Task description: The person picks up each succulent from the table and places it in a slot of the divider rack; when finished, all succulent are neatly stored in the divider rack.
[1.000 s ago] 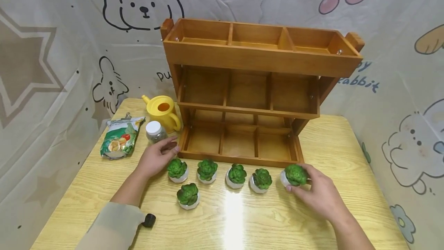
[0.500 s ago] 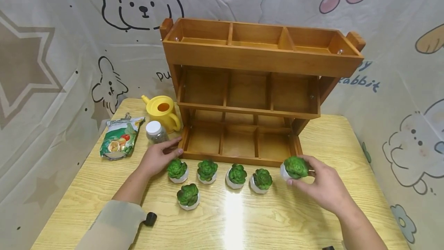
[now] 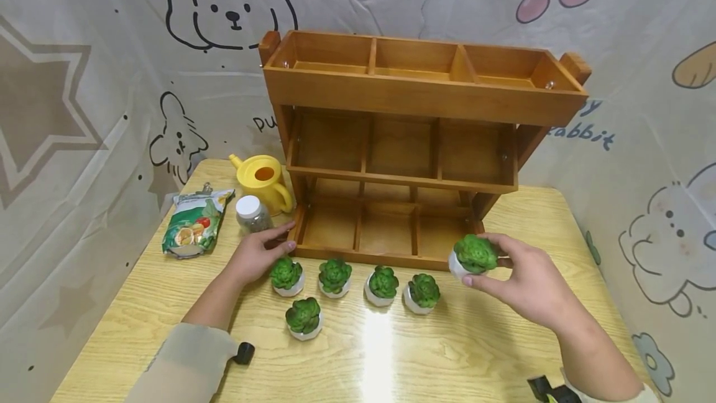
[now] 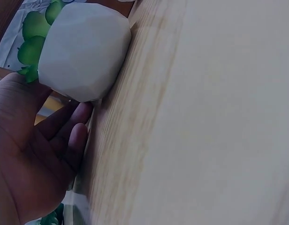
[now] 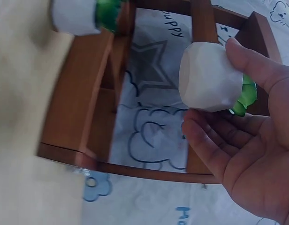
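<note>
A person's right hand (image 3: 531,285) is holding a small potted succulent (image 3: 474,255) above the worktop (image 3: 447,353), its grip pinching the white pot between thumb and fingers, just before the lower right corner of a tiered wooden shelf (image 3: 419,95). The left hand (image 3: 258,255) is resting at the lower left corner, its grip relaxed. Four other succulents (image 3: 334,277) are standing in a row before the lowest tier, partly blocking its front; a fifth succulent (image 3: 304,317) is sitting nearer the person. Left of the shelf, a yellow watering can (image 3: 272,194), a white-capped jar (image 3: 252,208) and a printed packet (image 3: 192,229) are crowding together.
</note>
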A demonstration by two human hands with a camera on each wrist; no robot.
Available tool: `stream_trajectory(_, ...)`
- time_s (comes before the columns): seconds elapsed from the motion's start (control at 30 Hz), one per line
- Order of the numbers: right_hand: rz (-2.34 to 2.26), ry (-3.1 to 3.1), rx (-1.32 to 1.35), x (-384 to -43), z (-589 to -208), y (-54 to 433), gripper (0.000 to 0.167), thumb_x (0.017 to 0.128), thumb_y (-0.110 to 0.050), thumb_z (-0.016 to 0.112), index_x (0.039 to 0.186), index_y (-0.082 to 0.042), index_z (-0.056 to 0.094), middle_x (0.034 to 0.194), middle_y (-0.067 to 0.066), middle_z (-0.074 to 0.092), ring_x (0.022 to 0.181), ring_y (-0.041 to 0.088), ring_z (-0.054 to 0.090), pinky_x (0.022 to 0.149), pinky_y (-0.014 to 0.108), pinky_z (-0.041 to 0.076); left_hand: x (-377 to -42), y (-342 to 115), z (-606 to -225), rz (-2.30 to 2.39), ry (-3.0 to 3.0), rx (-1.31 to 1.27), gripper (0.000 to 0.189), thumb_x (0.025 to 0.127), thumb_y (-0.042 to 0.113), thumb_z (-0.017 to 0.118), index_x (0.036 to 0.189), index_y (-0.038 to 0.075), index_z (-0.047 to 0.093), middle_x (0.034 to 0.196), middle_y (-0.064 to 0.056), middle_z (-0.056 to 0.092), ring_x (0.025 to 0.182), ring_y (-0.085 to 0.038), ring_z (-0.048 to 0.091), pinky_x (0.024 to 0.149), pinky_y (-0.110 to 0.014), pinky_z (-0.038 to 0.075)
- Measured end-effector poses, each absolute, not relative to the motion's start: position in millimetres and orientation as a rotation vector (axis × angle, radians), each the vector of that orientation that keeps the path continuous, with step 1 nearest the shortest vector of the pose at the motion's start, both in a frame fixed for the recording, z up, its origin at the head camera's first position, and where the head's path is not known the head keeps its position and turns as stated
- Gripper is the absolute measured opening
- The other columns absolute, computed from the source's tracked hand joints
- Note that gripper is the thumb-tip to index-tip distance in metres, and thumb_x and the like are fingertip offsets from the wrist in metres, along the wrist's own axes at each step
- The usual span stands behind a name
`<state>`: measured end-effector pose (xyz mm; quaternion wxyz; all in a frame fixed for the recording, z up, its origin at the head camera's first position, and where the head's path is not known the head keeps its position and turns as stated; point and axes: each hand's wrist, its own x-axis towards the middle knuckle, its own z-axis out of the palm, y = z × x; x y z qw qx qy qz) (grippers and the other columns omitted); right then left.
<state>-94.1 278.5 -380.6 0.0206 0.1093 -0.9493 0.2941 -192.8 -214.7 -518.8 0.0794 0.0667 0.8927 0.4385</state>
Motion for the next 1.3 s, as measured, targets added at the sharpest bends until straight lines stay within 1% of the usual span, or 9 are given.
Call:
stream_trajectory(0.1,0.894,-2.930,0.377,-101,-368,279,0.071,0.084,-0.048,0.087,0.135,-0.006,0.062,0.117,0.010,0.073,0.107,0.034,0.070,0.089,0.056,0.058,-193,-214,-519,1.324,2.660,0.194,0.060,0.096,0.055,0.069,0.150,0.031,0.058,0.136,-0.007,0.068,0.136,-0.036,0.054,0.114,-0.059,0.038)
stream_trajectory(0.3,0.881,-2.900,0.439,-117,-345,280,0.068,0.083,-0.046,0.088,0.132,-0.006,0.064,0.112,0.009,0.073,0.102,0.032,0.071,0.087,0.055,0.059,-192,-214,-521,1.348,2.642,0.191,0.063,0.096,0.058,0.068,0.151,0.031,0.057,0.140,-0.007,0.066,0.136,-0.035,0.054,0.115,-0.059,0.038)
stream_trajectory(0.47,0.872,-2.888,0.454,-130,-329,280,0.065,0.083,-0.043,0.088,0.131,-0.006,0.065,0.110,0.008,0.073,0.099,0.031,0.072,0.084,0.051,0.060,-191,-215,-522,1.384,2.626,0.197,0.063,0.095,0.058,0.068,0.151,0.030,0.056,0.139,-0.007,0.067,0.135,-0.034,0.055,0.114,-0.058,0.040)
stream_trajectory(0.57,0.864,-2.897,0.444,-135,-320,281,0.066,0.083,-0.045,0.088,0.131,-0.006,0.065,0.110,0.008,0.073,0.098,0.033,0.073,0.083,0.050,0.060,-191,-215,-522,1.381,2.626,0.200,0.063,0.096,0.058,0.068,0.151,0.030,0.056,0.139,-0.007,0.067,0.136,-0.035,0.054,0.115,-0.058,0.038)
stream_trajectory(0.77,0.883,-2.921,0.403,-140,-303,282,0.070,0.084,-0.047,0.087,0.132,-0.004,0.062,0.112,0.013,0.073,0.101,0.041,0.072,0.084,0.057,0.058,-190,-214,-521,1.362,2.624,0.196,0.063,0.096,0.058,0.067,0.152,0.031,0.055,0.143,-0.006,0.064,0.141,-0.036,0.049,0.117,-0.059,0.034)
stream_trajectory(0.97,0.869,-2.958,0.342,-147,-294,282,0.075,0.083,-0.051,0.087,0.135,-0.004,0.060,0.115,0.014,0.072,0.104,0.043,0.071,0.082,0.049,0.057,-190,-214,-522,1.372,2.628,0.202,0.061,0.097,0.056,0.068,0.152,0.031,0.056,0.136,-0.006,0.068,0.138,-0.035,0.052,0.116,-0.059,0.036)
stream_trajectory(1.13,0.836,-2.961,0.303,-155,-290,282,0.078,0.083,-0.054,0.085,0.136,-0.003,0.059,0.116,0.016,0.072,0.106,0.041,0.071,0.082,0.048,0.056,-191,-214,-522,1.387,2.617,0.203,0.061,0.096,0.055,0.069,0.151,0.030,0.057,0.131,-0.004,0.071,0.134,-0.033,0.056,0.115,-0.058,0.038)
stream_trajectory(1.2,0.823,-2.958,0.291,-160,-289,282,0.078,0.083,-0.055,0.085,0.135,-0.003,0.059,0.116,0.017,0.072,0.105,0.040,0.071,0.080,0.047,0.055,-191,-215,-523,1.396,2.610,0.195,0.061,0.096,0.055,0.069,0.151,0.031,0.057,0.127,-0.003,0.073,0.132,-0.031,0.058,0.114,-0.057,0.040)
stream_trajectory(1.3,0.797,-2.954,0.272,-167,-289,284,0.080,0.083,-0.056,0.084,0.135,-0.002,0.059,0.114,0.017,0.072,0.102,0.037,0.070,0.075,0.041,0.054,-191,-215,-524,1.408,2.601,0.185,0.061,0.096,0.055,0.069,0.151,0.032,0.057,0.125,-0.002,0.074,0.129,-0.029,0.060,0.113,-0.055,0.041)
